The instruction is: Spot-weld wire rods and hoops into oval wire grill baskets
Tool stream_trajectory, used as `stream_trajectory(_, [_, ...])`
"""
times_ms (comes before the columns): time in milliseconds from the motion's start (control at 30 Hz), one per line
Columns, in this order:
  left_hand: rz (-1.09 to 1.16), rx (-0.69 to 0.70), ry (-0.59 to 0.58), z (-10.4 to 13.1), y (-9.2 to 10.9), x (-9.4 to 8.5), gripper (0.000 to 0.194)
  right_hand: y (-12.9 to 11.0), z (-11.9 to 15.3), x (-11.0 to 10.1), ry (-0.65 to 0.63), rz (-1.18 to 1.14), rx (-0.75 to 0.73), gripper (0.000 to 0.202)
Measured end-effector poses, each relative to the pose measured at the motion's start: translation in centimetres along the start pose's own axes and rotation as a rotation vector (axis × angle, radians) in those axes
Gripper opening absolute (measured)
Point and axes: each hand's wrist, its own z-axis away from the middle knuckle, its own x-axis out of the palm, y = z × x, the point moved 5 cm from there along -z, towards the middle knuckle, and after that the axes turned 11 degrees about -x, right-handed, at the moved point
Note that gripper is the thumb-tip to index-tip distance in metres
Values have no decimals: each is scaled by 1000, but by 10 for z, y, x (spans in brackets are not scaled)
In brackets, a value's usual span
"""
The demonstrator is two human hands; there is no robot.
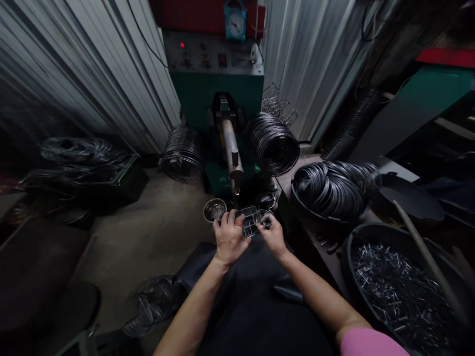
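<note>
A small wire grid (pixel 250 227) with square cells is held just in front of the machine's lower metal tip (pixel 235 187). My left hand (pixel 230 240) grips the grid's left side, an orange ring on one finger. At the grid's right edge is my right hand (pixel 273 238), its thumb and fingers curled together; whatever lies between them is too small and dark to tell. A round bowl (pixel 205 211) with thin metal pieces stands just beyond my left hand. Another small bowl (pixel 273 201) sits beyond the right hand.
A green machine (pixel 218 83) stands ahead, with wire coils (pixel 181 153) left and more coils (pixel 272 143) right. A tub (pixel 347 252) of short metal pieces is at right, a stick leaning in it. Wire rings (pixel 330 188) fill a basin; a crate (pixel 128 168) stands left.
</note>
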Motion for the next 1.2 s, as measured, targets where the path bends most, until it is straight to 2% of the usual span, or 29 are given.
stream_trajectory(167, [56, -9, -21, 1, 0, 4, 55, 1, 8, 8, -108, -9, 9, 6])
stream_trajectory(333, [137, -61, -87, -3, -11, 9, 61, -2, -1, 12, -421, 45, 15, 20])
stream_trajectory(500, [196, -103, -116, -14, -25, 8, 63, -16, -21, 13, -678, 123, -111, 30])
stream_trajectory(633, [215, -95, -98, -23, -33, 3, 63, -26, -28, 16, -818, 163, -249, 35])
stream_trajectory(833, [239, -131, -117, -31, -41, 3, 63, -28, -27, 24, -895, 289, -428, 46])
stream_trajectory(933, [257, -142, -114, -33, -42, 5, 63, -22, -25, 29, -894, 366, -422, 49])
stream_trajectory(1200, [274, -145, -122, -40, -44, 9, 61, -14, -27, 33, -764, 422, -368, 42])
